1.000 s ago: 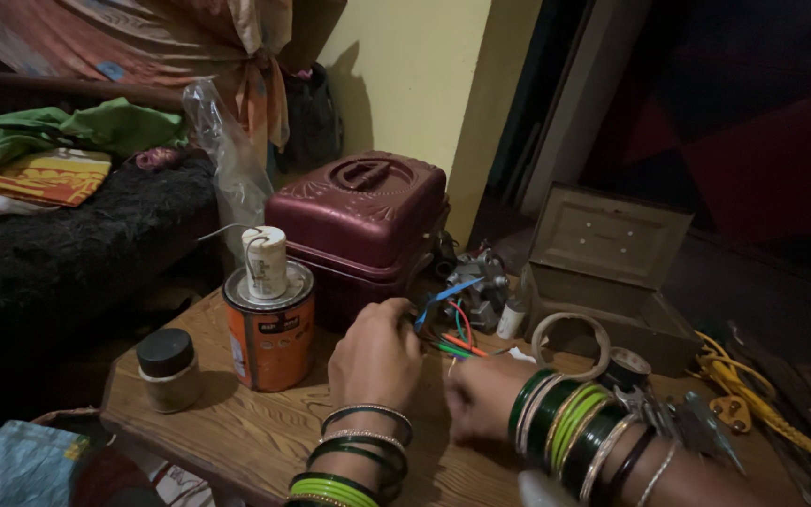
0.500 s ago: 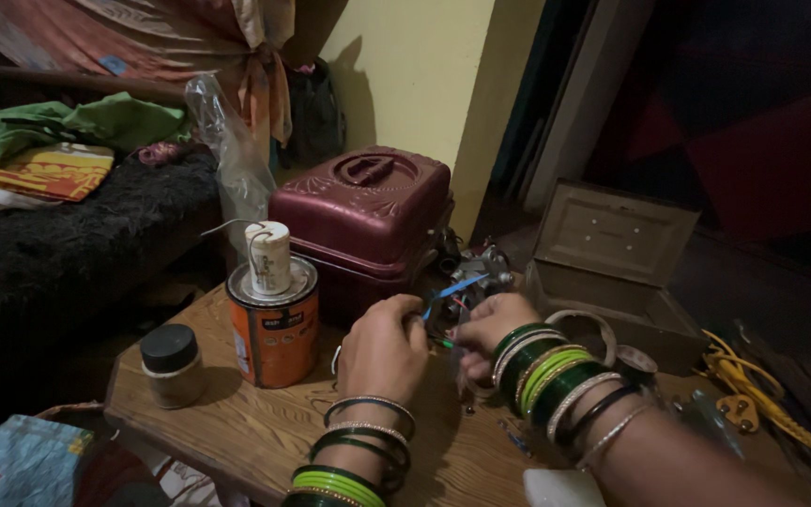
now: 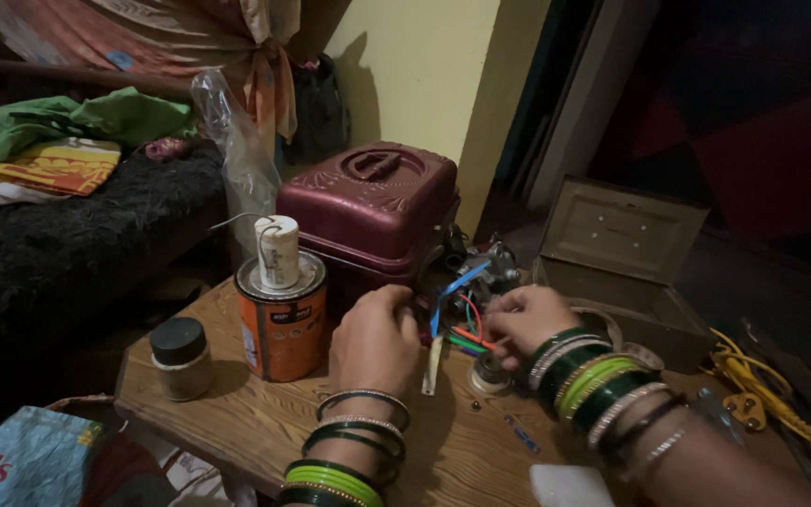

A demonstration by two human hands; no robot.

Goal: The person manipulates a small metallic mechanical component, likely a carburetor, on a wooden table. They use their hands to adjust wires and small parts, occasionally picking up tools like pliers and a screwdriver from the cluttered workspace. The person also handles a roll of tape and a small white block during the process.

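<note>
down from the head view, the left hand (image 3: 374, 340) and right hand (image 3: 526, 320) meet over a bundle of coloured wires (image 3: 462, 314) on the wooden counter (image 3: 255, 422), just before a maroon case (image 3: 368, 211). the right grip pinches the wires; the left grip's state cannot be told. an orange tin (image 3: 282, 319) stands just left.

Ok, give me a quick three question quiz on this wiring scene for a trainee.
1. True or false: the white cylinder stands on the orange tin.
2. What lies between the left hand and right hand? A) coloured wires B) a spoon C) a book
3. Fill in: the small jar has a ____ lid.

Key: 1 true; 2 A, the wires; 3 black.
</note>
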